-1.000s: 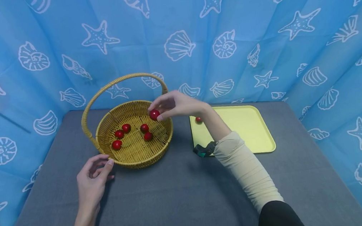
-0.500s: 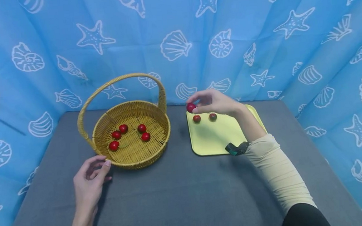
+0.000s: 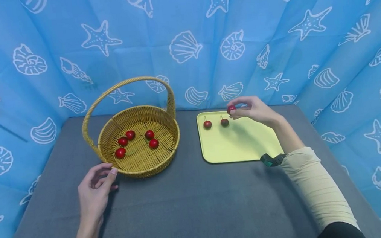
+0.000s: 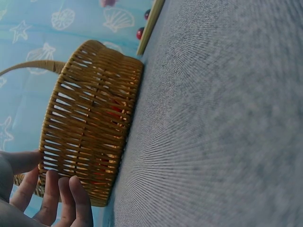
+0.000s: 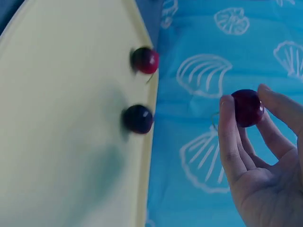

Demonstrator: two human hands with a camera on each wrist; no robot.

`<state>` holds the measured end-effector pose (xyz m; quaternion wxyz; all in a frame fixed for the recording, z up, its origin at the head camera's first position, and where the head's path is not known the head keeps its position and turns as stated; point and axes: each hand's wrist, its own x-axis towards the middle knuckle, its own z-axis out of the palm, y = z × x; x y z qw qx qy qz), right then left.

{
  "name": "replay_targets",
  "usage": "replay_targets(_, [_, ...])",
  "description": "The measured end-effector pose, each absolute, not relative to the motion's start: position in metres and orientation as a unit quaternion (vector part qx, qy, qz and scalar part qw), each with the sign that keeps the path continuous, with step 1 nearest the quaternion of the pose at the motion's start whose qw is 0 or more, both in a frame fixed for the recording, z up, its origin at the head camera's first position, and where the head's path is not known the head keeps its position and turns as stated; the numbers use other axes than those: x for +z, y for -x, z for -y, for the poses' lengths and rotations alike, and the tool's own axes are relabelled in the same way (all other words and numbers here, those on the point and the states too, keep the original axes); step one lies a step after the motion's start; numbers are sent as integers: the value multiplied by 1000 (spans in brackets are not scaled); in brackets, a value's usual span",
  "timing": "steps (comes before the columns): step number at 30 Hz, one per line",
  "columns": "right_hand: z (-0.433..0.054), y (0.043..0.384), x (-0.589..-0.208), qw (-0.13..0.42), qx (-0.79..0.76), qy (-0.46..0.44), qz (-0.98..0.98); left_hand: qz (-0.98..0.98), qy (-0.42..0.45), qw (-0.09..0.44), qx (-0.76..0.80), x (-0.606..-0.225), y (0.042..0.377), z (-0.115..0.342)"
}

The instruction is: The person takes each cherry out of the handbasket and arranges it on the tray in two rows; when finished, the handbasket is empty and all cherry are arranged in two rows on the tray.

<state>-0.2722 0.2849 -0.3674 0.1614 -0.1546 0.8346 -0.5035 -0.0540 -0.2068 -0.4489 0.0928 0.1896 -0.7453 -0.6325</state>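
Between thumb and fingers my right hand [image 3: 256,109] pinches a dark red cherry [image 5: 248,108], held above the back of the yellow tray [image 3: 233,141]; a thin stem shows in the right wrist view. Two stemmed cherries, one at the left [image 3: 207,124] and one beside it [image 3: 225,122], lie apart on the tray near its back edge. My left hand [image 3: 96,187] pinches the near-left rim of the round wicker basket [image 4: 90,118], thumb at the rim and fingertips against the outer wall. Several cherries [image 3: 120,152] lie inside the basket.
The basket's tall arched handle [image 3: 124,81] rises over it on the left. A grey cloth [image 3: 191,202] covers the table. Behind hangs a blue curtain [image 3: 155,31] with white shells and starfish. A dark strap [image 3: 271,160] sits at my right wrist.
My right hand has carried the cherry rightward from over the basket to above the tray, uncovering the two cherries there. The left hand has stayed at the basket rim.
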Motion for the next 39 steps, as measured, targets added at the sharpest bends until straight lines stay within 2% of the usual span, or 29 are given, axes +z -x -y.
replay_targets(6, [-306,271,-378,146,-482,122,-856,737,-192,91,-641,-449,55,207])
replay_targets(23, [-337,281,-420,172,-443,91,-875,745,-192,103,-630,-450,56,206])
replay_targets(39, [-337,287,-435,149,-390,116,-901,764,-191,107,-606,-450,55,204])
